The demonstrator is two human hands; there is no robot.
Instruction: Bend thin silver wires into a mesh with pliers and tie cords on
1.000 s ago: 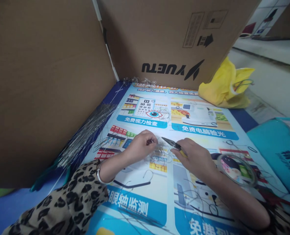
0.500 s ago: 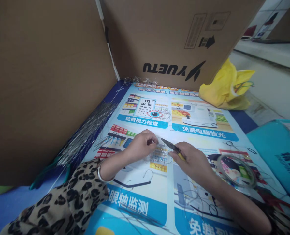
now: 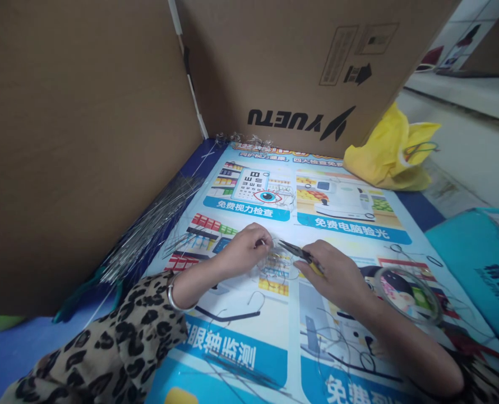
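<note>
Smooth brown cardboard panels are stood along the left and far sides of the poster; if knocked, they could be tipped onto the work. The poster itself is glossy, flat and printed, so wires could be slid about easily on it. Off its right edge, a boxy teal package is seen; off its left edge, stiff, straight, silvery wires are bunched, and could be snagged by the loose leopard-print sleeve. A crumpled yellow bag is set at its far right corner. Over the poster's middle, yellow-handled pliers are gripped in the right hand, with the dark tapered nose pointed at the left hand; fingertips could be nipped if the nose slips. A ring-shaped roll is laid on the poster's right part. At the poster's centre, a springy, curled wire cluster is apparently pinched by the closed left fingers; thin loops could be tangled or bent by an off-line squeeze. Exact contact cannot be told.
</note>
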